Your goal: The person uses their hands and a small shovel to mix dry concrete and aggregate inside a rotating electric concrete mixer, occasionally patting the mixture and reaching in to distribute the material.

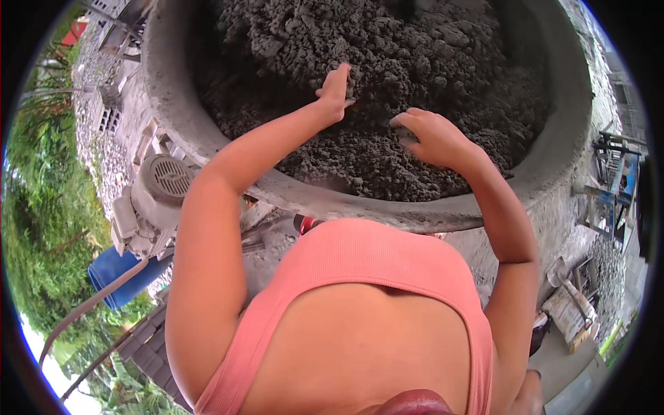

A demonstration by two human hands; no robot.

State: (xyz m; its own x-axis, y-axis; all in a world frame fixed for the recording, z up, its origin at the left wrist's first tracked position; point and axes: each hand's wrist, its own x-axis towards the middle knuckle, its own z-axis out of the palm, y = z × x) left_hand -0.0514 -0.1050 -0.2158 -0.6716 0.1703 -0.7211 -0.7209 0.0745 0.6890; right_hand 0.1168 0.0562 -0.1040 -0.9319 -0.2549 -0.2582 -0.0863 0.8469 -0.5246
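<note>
Both my arms reach over the rim of a large round tub [574, 131] that holds dark grey, crumbly, damp-looking mix [408, 66], like mortar or concrete. My left hand [334, 93] is at the middle of the heap, its fingers stretched out and apart, and part of it hidden by the wrist. To its right, my right hand [437, 137] hangs over or touches the nearer mix, its fingers bent a little and thumb apart. I see no object in either hand. Grey residue coats some fingertips.
A grey electric motor [162, 183] sits against the tub's left side. Beyond it lies a blue barrel [121, 277] near a bent pipe [90, 304]. On the right are a blue metal frame [626, 176] and a sack [568, 311]. Gravel [93, 138] covers ground at left.
</note>
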